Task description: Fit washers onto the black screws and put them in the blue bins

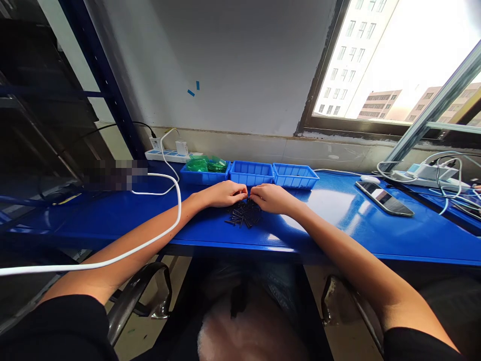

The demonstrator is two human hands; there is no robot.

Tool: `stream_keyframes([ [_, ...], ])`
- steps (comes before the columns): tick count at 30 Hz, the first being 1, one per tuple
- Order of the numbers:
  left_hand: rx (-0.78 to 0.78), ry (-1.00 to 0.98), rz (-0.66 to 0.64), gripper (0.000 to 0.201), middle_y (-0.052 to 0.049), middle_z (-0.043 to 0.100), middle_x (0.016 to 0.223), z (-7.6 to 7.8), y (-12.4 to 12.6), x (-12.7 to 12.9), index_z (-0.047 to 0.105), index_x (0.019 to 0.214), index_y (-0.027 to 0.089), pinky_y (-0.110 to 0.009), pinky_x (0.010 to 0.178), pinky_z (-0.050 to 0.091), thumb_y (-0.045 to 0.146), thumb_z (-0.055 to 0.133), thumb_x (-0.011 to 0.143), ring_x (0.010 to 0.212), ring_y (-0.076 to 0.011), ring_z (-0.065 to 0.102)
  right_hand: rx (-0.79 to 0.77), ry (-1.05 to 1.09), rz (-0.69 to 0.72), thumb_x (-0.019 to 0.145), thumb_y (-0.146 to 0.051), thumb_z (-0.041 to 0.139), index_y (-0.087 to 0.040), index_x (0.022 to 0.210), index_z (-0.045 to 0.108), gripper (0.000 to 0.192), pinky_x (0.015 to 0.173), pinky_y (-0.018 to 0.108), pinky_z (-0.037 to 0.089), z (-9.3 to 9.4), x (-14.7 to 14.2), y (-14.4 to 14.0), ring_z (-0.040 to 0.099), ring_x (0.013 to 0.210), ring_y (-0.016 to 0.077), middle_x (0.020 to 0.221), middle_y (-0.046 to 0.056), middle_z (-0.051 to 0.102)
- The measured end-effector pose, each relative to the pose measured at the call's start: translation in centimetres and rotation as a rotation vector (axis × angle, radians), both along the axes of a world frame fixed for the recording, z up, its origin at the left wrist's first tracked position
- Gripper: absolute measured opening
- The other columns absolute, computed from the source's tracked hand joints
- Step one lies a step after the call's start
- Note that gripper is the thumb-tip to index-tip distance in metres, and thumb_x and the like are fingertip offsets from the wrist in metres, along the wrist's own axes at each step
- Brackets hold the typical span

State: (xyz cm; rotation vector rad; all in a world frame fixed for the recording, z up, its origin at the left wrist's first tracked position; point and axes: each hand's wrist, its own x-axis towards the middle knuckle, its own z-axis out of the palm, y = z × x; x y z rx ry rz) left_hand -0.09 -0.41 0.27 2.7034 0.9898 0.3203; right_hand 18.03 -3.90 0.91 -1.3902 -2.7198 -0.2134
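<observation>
A small heap of black screw-like parts (244, 213) lies on the blue table (330, 225) in front of me. My left hand (225, 193) and my right hand (272, 198) rest just behind the heap with their fingertips nearly meeting over it. Both hands have the fingers curled and pinched together; a tiny part may sit between the fingertips, but it is too small to make out. Three blue bins stand in a row right behind the hands: the left bin (205, 175) holds green plastic bags (206, 164), the middle bin (251, 173) and the right bin (295, 175) look empty.
A white cable (165, 228) loops across my left forearm from a power strip (169, 154) at the back left. A phone (384, 198) lies at the right, with a white mouse (370, 179) and another power strip with cables (432, 173) behind it. Dark shelving (45, 125) stands left.
</observation>
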Motion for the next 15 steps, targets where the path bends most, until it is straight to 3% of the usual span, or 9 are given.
stream_keyframes([
  [15,0.009,0.018,-0.002,0.027,-0.001,0.060,0.068,-0.18,0.16,-0.02,0.059,0.085,0.016,-0.022,0.056,0.033,0.034,0.039,0.084,0.059,-0.0127,0.049,-0.004,0.022,-0.016,0.090,-0.028,0.044,-0.017,0.082,0.059,0.020,0.060,0.023,0.030,-0.02,0.00,-0.16,0.058,0.080,0.0144,0.088,0.004,0.066],
])
